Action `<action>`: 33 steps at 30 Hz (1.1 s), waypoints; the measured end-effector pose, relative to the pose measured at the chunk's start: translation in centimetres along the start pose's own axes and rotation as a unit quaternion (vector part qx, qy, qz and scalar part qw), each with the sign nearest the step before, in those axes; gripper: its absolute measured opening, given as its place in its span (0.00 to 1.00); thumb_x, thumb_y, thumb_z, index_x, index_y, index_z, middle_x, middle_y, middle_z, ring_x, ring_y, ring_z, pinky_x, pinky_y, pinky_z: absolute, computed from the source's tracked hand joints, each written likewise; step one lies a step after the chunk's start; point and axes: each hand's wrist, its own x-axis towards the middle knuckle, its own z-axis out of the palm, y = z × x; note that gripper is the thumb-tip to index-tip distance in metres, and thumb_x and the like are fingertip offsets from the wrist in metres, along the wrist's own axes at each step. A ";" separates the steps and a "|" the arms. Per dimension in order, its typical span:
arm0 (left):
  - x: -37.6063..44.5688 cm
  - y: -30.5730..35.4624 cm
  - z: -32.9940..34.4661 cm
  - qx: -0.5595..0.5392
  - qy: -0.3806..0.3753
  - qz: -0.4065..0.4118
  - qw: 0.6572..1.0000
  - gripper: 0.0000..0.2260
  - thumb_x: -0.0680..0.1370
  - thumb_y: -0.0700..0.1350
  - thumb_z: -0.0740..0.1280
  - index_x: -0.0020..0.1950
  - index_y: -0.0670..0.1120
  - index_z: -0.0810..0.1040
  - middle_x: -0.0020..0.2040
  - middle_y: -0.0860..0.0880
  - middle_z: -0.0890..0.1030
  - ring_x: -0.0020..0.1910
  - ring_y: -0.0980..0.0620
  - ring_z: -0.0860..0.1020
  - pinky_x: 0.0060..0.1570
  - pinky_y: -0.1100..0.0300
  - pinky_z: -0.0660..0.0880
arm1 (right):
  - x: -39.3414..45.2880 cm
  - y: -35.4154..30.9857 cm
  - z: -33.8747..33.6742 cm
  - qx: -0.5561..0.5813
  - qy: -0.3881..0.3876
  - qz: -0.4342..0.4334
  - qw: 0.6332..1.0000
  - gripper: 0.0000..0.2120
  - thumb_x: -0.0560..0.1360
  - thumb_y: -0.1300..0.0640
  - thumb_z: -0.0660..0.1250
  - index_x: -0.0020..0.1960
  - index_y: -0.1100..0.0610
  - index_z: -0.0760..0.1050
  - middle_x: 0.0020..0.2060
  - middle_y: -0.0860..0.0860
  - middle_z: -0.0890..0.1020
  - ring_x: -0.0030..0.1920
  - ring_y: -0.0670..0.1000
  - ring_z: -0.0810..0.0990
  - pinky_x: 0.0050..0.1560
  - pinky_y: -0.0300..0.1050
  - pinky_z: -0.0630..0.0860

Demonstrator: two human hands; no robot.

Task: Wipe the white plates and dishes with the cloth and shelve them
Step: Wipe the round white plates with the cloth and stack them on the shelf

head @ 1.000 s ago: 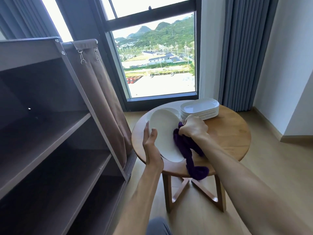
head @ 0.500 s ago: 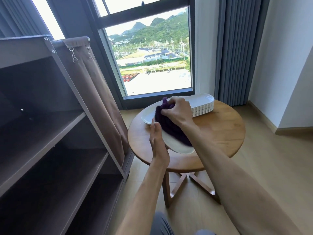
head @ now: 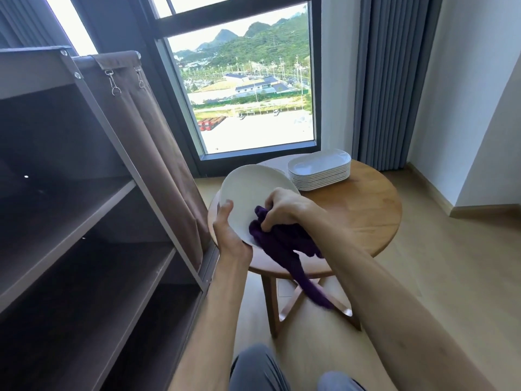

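My left hand (head: 229, 235) grips the near left rim of a white oval plate (head: 251, 193), which is tilted up over the left edge of the round wooden table (head: 366, 221). My right hand (head: 284, 210) is closed on a purple cloth (head: 284, 246) and presses it against the plate's lower right face. The cloth's tail hangs down past the table edge. A stack of several white rectangular dishes (head: 320, 172) stands at the table's far side, just beyond the plate.
A dark brown shelf unit (head: 93, 221) with bare shelves stands at the left, a brown fabric cover (head: 146, 131) hanging on its right side. Behind the table are a tall window (head: 248, 88) and grey curtains (head: 394, 80). My knees (head: 259, 368) show at the bottom.
My right hand has swept the cloth from the plate's far end down to its near lower part. The plate is tilted more upright in my left hand.
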 end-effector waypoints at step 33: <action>-0.1 -0.2 1.2 0.027 0.003 -0.002 1.000 0.30 0.74 0.59 0.68 0.74 0.47 0.73 0.69 0.36 0.77 0.68 0.33 0.75 0.67 0.36 0.75 | -0.6 -0.6 -0.9 -0.029 0.024 -0.021 0.999 0.11 0.64 0.54 0.79 0.36 0.54 0.77 0.34 0.51 0.81 0.36 0.51 0.80 0.32 0.40 0.71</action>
